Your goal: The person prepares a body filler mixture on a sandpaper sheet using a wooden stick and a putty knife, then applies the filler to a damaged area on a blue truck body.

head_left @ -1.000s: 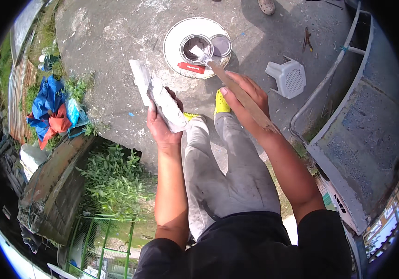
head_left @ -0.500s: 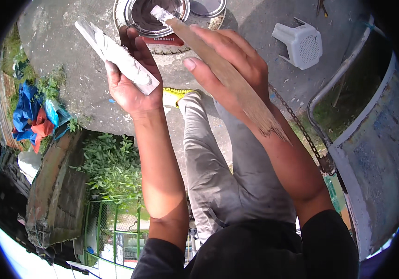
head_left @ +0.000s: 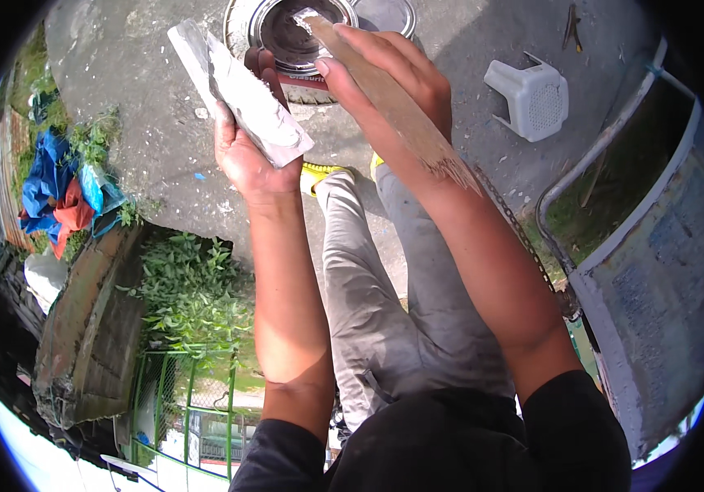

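One open can (head_left: 303, 33), dark inside

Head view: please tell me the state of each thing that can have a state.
Paint can: open, lid off.
Lid: lying beside the can.
Wooden stick: held by right hand, tip over the can.
Flat board: gripped by left hand, smeared grey.
Plastic stool: upright.

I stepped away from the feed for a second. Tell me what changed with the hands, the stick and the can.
The right hand has pushed the wooden stick forward, so its tip now sits over the open can rather than short of it. The left hand rose with the flat grey-smeared board. Both grips stayed as they were; the white stool stayed put.
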`<state>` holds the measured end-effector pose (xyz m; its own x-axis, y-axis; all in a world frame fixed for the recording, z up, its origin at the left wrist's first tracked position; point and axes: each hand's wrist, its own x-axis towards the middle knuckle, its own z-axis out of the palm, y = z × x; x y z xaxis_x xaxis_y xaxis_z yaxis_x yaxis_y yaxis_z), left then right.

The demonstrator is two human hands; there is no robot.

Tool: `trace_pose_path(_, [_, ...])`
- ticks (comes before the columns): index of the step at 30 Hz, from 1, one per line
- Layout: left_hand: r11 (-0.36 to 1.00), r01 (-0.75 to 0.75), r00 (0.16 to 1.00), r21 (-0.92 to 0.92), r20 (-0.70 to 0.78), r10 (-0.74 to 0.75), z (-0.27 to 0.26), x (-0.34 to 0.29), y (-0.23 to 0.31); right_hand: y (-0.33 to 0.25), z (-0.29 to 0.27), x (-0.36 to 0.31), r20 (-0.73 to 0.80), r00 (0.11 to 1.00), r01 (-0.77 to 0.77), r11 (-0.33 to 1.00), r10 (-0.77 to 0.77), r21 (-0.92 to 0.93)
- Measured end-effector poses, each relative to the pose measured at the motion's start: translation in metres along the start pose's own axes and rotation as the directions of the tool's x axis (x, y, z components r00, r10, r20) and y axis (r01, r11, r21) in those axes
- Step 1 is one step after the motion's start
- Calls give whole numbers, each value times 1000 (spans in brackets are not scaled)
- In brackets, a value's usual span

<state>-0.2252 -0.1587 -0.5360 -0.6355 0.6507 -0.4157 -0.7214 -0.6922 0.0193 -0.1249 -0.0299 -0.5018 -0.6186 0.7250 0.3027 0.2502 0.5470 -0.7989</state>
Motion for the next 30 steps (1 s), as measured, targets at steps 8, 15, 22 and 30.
trace_pose_path(8, [998,-14,999,69,-28,16,-1,1,1,-16,-14,12,210,978,9,999,0,-42])
trace_pose_path(15, [1000,-6,999,1,-51,6,4,-1,-1,-25,-28,7,265,961,85,996,-79,-9])
trace_pose_path(22, [1000,20,999,11,-48,-20,10,-3,-1,-10,-15,25,347,909,256,966,-231,-27])
trace_pose_path(30, [999,54,996,0,75,-54,7,-6,1,-19,-24,16,360,925,186,970,-119,-157])
